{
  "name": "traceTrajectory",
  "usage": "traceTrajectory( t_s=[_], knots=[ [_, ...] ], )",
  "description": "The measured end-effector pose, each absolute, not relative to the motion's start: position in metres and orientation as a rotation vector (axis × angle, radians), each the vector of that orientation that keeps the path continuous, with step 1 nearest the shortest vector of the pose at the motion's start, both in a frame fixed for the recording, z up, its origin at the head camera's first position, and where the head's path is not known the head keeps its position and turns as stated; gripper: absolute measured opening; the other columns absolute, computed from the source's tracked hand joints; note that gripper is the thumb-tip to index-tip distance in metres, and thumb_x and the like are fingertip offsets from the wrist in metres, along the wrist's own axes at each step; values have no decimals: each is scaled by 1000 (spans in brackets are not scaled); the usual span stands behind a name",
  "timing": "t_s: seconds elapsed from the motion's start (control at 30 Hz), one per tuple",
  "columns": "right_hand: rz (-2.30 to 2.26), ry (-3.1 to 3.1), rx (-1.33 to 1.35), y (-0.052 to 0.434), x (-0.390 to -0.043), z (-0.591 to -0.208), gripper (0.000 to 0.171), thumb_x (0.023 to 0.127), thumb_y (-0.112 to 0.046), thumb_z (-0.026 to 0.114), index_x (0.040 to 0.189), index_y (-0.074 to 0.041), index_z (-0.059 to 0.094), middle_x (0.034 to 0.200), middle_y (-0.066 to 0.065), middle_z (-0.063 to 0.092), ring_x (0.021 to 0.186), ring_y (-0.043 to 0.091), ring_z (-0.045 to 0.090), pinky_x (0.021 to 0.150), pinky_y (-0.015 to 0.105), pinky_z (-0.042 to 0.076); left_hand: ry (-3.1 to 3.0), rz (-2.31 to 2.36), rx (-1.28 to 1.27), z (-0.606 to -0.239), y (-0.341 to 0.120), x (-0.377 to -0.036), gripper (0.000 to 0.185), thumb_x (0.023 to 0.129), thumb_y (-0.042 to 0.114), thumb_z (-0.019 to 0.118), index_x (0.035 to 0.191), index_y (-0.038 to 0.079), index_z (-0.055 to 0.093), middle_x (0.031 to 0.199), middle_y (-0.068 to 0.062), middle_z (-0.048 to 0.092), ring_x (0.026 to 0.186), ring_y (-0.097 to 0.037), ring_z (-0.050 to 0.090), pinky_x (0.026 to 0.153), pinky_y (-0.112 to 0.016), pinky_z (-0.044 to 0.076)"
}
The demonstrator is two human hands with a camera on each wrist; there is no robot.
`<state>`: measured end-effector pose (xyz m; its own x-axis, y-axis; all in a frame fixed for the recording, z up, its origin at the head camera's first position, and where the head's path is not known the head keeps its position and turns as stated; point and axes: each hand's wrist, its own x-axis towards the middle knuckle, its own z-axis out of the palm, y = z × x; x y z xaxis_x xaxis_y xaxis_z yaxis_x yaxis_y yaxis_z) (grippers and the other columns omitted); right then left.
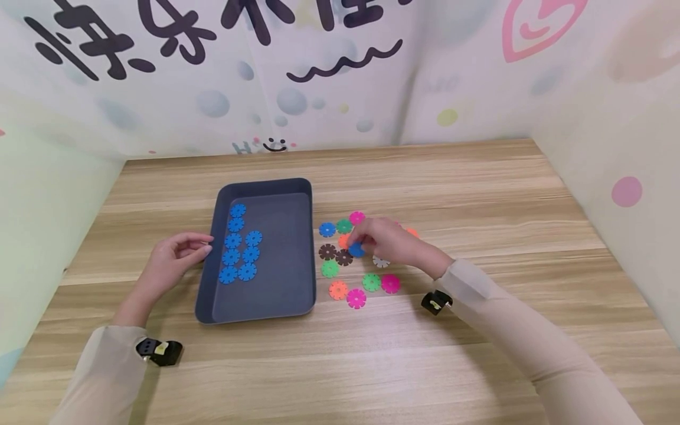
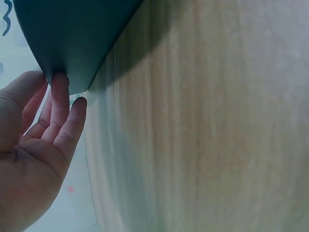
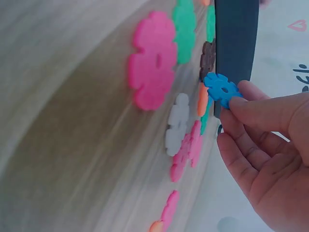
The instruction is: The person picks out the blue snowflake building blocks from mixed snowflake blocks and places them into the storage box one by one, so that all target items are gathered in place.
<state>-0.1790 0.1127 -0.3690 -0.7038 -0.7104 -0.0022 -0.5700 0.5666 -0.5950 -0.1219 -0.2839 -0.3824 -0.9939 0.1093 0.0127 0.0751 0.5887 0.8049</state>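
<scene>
My right hand [image 1: 386, 239] pinches a blue snowflake disc [image 3: 223, 90] between thumb and fingers, just above the loose discs beside the tray. At the left rim of a dark grey tray [image 1: 287, 289], my left hand [image 1: 172, 260] holds the edge, with fingertips [image 2: 60, 81] against the outer wall. Several blue snowflake discs [image 1: 231, 240] lie in two columns in the tray's left part. Right of the tray, another blue disc [image 1: 327, 229] lies among pink, green, orange, brown and white ones. Part of that group is hidden under my right hand.
A wooden table [image 1: 340, 366] bears everything, with printed white walls [image 1: 319, 118] behind and at both sides. Nearest the front of the loose group are an orange disc [image 1: 338, 290] and a pink disc [image 1: 356, 298]. The tray's raised wall stands between the two groups.
</scene>
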Motion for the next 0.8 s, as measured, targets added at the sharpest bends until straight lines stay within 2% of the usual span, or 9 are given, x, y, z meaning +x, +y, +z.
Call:
traceTrajectory(
  t_s=[0.1, 0.33, 0.57, 0.67, 0.8],
  knots=[
    [-848, 2565, -1088, 110, -179, -366, 26, 81, 13, 58, 98, -2, 70, 98, 4, 67, 91, 17, 59, 77, 26, 50, 2769, 1393, 159, -383, -285, -122, 33, 92, 19, 57, 115, -4, 58, 92, -9, 61, 74, -2, 59, 66, -17, 50],
    [-909, 2541, -1118, 100, -178, -354, 25, 84, 9, 59, 103, -3, 69, 94, 3, 65, 77, 14, 56, 65, 22, 48, 2765, 1396, 156, -385, -286, -123, 33, 92, 19, 57, 116, -4, 58, 92, -8, 61, 73, -2, 59, 66, -17, 51],
    [-972, 2552, -1188, 80, -182, -346, 25, 85, 5, 61, 106, -5, 69, 93, 3, 63, 78, 13, 55, 68, 21, 47, 2757, 1410, 162, -384, -286, -123, 32, 92, 18, 57, 115, -4, 58, 90, -4, 61, 73, -2, 59, 65, -17, 51],
    [-968, 2542, -1185, 70, -185, -344, 25, 86, 3, 60, 108, -5, 68, 98, 4, 64, 79, 13, 55, 67, 21, 47, 2753, 1419, 162, -384, -285, -123, 32, 92, 18, 57, 115, -5, 58, 90, -3, 61, 73, -3, 59, 65, -17, 51],
    [-982, 2518, -1154, 54, -190, -343, 24, 87, 1, 59, 109, -6, 67, 105, 4, 64, 86, 13, 56, 73, 19, 47, 2748, 1427, 162, -384, -285, -123, 33, 92, 17, 57, 115, -5, 57, 89, -1, 61, 73, -3, 59, 65, -17, 51]
  ],
)
